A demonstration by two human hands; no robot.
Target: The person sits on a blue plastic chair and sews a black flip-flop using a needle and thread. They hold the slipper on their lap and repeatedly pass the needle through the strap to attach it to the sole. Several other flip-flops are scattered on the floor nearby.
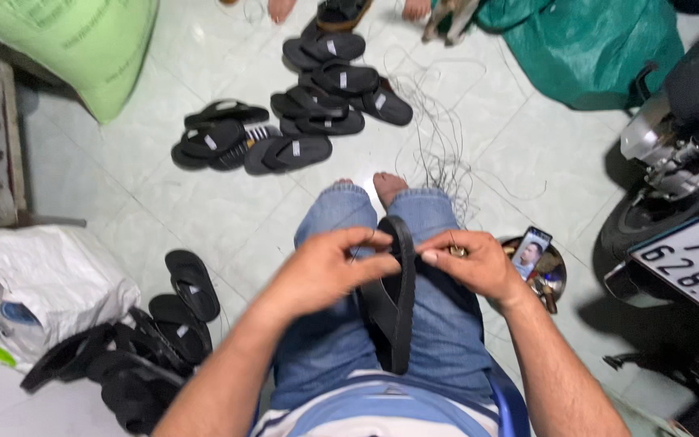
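Observation:
A black sandal (395, 299) stands on edge between my knees, over my blue jeans (341, 340). My left hand (325, 267) pinches at its upper edge, thumb and fingers closed on the sole and a thin thread or needle. My right hand (475, 263) is closed beside the sandal's right side, gripping a small metal tool or ring with thread. What runs between the two hands is too fine to make out.
A pile of black sandals (309, 105) lies ahead on the pale tiled floor. More black sandals (139, 348) sit at my left beside a white sack (42, 283). A phone (530, 251) rests on a round tin at my right. A motorbike (681, 186) stands far right. Loose threads (438, 137) trail ahead.

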